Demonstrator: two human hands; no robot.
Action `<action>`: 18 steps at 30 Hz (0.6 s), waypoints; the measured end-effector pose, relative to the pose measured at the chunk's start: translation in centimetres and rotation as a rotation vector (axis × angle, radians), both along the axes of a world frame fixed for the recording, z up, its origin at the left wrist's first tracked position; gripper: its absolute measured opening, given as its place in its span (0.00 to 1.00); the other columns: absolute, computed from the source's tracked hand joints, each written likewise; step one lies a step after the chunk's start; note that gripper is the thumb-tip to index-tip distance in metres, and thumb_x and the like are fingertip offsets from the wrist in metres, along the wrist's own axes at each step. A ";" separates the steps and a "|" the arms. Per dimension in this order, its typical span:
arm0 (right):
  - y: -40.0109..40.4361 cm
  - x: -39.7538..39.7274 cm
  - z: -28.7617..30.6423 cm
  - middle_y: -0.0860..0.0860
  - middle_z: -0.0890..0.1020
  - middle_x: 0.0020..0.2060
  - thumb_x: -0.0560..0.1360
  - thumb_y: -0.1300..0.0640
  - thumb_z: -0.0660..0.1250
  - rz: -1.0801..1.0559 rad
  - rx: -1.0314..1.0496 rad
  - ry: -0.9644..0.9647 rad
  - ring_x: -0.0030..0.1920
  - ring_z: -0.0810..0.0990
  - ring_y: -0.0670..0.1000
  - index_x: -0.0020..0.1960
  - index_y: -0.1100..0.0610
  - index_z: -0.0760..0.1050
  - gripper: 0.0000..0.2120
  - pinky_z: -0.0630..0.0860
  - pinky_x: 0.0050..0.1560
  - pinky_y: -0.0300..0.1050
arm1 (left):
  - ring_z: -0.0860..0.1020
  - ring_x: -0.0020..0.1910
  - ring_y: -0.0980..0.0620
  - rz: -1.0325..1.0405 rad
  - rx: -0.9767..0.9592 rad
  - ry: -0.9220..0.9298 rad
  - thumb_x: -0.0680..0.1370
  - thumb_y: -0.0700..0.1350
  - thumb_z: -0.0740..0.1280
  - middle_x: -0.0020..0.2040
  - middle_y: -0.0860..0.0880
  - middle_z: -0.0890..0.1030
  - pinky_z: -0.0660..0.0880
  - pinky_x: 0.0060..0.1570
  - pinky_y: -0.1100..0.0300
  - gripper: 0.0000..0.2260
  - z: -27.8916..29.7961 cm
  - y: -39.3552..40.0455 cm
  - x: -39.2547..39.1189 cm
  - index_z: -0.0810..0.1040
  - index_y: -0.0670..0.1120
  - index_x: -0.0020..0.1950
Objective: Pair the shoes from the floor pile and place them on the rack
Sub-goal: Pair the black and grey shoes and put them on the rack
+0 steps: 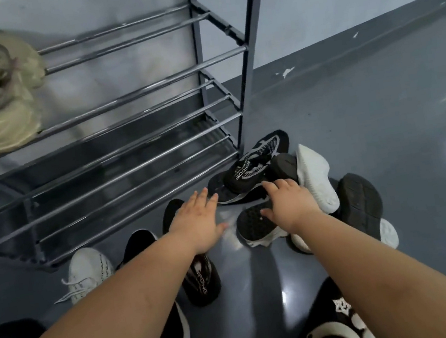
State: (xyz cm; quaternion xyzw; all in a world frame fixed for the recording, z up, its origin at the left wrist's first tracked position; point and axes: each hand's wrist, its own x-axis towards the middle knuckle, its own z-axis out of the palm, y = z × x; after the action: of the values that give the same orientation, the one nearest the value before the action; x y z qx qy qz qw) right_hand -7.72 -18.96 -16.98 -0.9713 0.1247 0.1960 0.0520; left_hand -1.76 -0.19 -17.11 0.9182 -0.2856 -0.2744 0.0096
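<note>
— What now?
— Both hands spread, holding nothing: left hand (199,221), right hand (292,202) over the pile (276,190), just off the rack (124,125) foot at 1 o'clock. I'd take the black shoe (252,164) on top, then hunt its twin.
— Any writing?
— Tongue looks like "RENEGRE"; the shoe at 6 o'clock (201,280) reads "GFDONG", roughly.
</note>
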 end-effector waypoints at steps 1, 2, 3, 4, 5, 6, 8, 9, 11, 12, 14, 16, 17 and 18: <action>-0.3 0.7 -0.5 0.55 0.66 0.71 0.77 0.44 0.60 -0.011 0.020 0.004 0.72 0.63 0.57 0.77 0.53 0.54 0.32 0.64 0.69 0.52 | 0.44 0.78 0.47 0.002 0.011 0.004 0.80 0.58 0.54 0.79 0.46 0.42 0.46 0.76 0.52 0.32 -0.3 -0.5 0.7 0.43 0.48 0.78; -0.5 1.3 -1.1 0.55 0.66 0.71 0.78 0.44 0.59 -0.023 0.039 0.011 0.71 0.63 0.57 0.77 0.54 0.54 0.32 0.65 0.69 0.52 | 0.45 0.78 0.47 -0.001 0.022 0.005 0.80 0.58 0.54 0.79 0.46 0.43 0.46 0.76 0.52 0.32 -0.6 -0.9 1.4 0.44 0.48 0.78; -0.7 1.9 -1.7 0.55 0.66 0.71 0.78 0.44 0.59 -0.036 0.055 0.020 0.71 0.63 0.58 0.77 0.54 0.54 0.32 0.65 0.68 0.52 | 0.45 0.78 0.47 -0.006 0.032 0.005 0.80 0.58 0.54 0.79 0.46 0.44 0.47 0.76 0.52 0.32 -1.0 -1.4 2.2 0.44 0.48 0.78; -0.9 2.6 -2.4 0.55 0.66 0.71 0.78 0.44 0.59 -0.054 0.072 0.031 0.71 0.64 0.58 0.77 0.54 0.53 0.32 0.65 0.68 0.53 | 0.46 0.78 0.47 -0.009 0.041 0.008 0.80 0.58 0.54 0.79 0.46 0.44 0.48 0.75 0.51 0.32 -1.4 -1.9 3.0 0.44 0.48 0.78; -1.1 3.1 -3.1 0.55 0.66 0.71 0.78 0.44 0.59 -0.075 0.093 0.041 0.71 0.64 0.58 0.77 0.54 0.53 0.32 0.65 0.67 0.53 | 0.46 0.78 0.47 -0.012 0.048 0.017 0.80 0.58 0.54 0.79 0.46 0.44 0.49 0.75 0.51 0.32 -1.8 -2.4 3.7 0.45 0.48 0.78; -1.2 3.6 -3.8 0.55 0.66 0.71 0.78 0.44 0.59 -0.097 0.114 0.052 0.71 0.64 0.58 0.77 0.55 0.53 0.33 0.65 0.67 0.53 | 0.46 0.78 0.46 -0.015 0.055 0.027 0.80 0.58 0.54 0.79 0.46 0.44 0.49 0.75 0.51 0.32 -2.2 -2.9 4.4 0.45 0.48 0.78; -1.4 4.6 -5.2 0.56 0.65 0.71 0.78 0.43 0.59 -0.135 0.142 0.076 0.71 0.64 0.58 0.77 0.56 0.52 0.34 0.65 0.66 0.53 | 0.46 0.78 0.46 -0.017 0.070 0.050 0.80 0.58 0.54 0.79 0.46 0.45 0.50 0.75 0.51 0.32 -3.2 -3.8 5.7 0.44 0.48 0.78; -1.5 5.0 -5.8 0.56 0.65 0.72 0.78 0.42 0.59 -0.153 0.154 0.092 0.71 0.64 0.58 0.77 0.56 0.52 0.35 0.65 0.66 0.53 | 0.46 0.78 0.46 -0.012 0.075 0.065 0.80 0.58 0.54 0.79 0.46 0.44 0.50 0.75 0.51 0.32 -3.8 -4.2 6.3 0.44 0.49 0.78; -1.6 5.9 -6.8 0.56 0.64 0.73 0.77 0.42 0.59 -0.188 0.181 0.124 0.71 0.63 0.58 0.78 0.57 0.50 0.36 0.65 0.67 0.53 | 0.46 0.78 0.46 0.012 0.071 0.094 0.80 0.58 0.54 0.79 0.46 0.45 0.49 0.75 0.51 0.32 -4.8 -5.1 7.4 0.44 0.49 0.78; -1.7 6.3 -7.2 0.56 0.63 0.73 0.77 0.42 0.60 -0.206 0.199 0.134 0.71 0.63 0.58 0.78 0.58 0.50 0.37 0.64 0.68 0.53 | 0.47 0.78 0.46 0.029 0.066 0.108 0.80 0.59 0.55 0.79 0.46 0.45 0.49 0.75 0.51 0.32 -5.3 -5.5 7.9 0.45 0.49 0.78; -2.0 7.1 -7.9 0.57 0.64 0.72 0.77 0.42 0.60 -0.248 0.251 0.139 0.71 0.62 0.59 0.77 0.59 0.51 0.37 0.64 0.70 0.53 | 0.48 0.78 0.46 0.082 0.040 0.140 0.80 0.58 0.55 0.79 0.46 0.46 0.49 0.75 0.51 0.33 -6.3 -6.5 8.8 0.45 0.49 0.78; -2.3 7.6 -8.4 0.57 0.65 0.72 0.77 0.43 0.61 -0.287 0.303 0.124 0.71 0.63 0.59 0.76 0.60 0.53 0.36 0.64 0.70 0.53 | 0.50 0.77 0.45 0.165 0.004 0.177 0.79 0.58 0.57 0.79 0.46 0.48 0.51 0.75 0.51 0.33 -7.3 -7.4 9.6 0.46 0.49 0.78; -2.5 7.8 -8.6 0.58 0.66 0.71 0.77 0.44 0.61 -0.296 0.316 0.108 0.70 0.64 0.59 0.76 0.60 0.55 0.34 0.64 0.70 0.53 | 0.51 0.77 0.45 0.213 -0.018 0.195 0.79 0.58 0.57 0.79 0.46 0.50 0.52 0.75 0.51 0.33 -7.7 -7.8 10.0 0.47 0.48 0.78; -2.7 7.9 -8.7 0.58 0.67 0.70 0.77 0.44 0.61 -0.299 0.322 0.090 0.70 0.65 0.58 0.75 0.60 0.58 0.33 0.65 0.69 0.52 | 0.54 0.77 0.45 0.262 -0.050 0.218 0.79 0.57 0.58 0.78 0.45 0.52 0.54 0.74 0.51 0.32 -8.0 -8.3 10.2 0.48 0.48 0.78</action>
State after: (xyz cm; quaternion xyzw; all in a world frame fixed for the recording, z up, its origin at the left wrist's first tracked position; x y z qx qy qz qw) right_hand 0.18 -21.63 -25.72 -0.9114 0.2365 0.2465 0.2293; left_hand 8.44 -8.46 -25.16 0.9118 -0.1672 -0.3617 0.0991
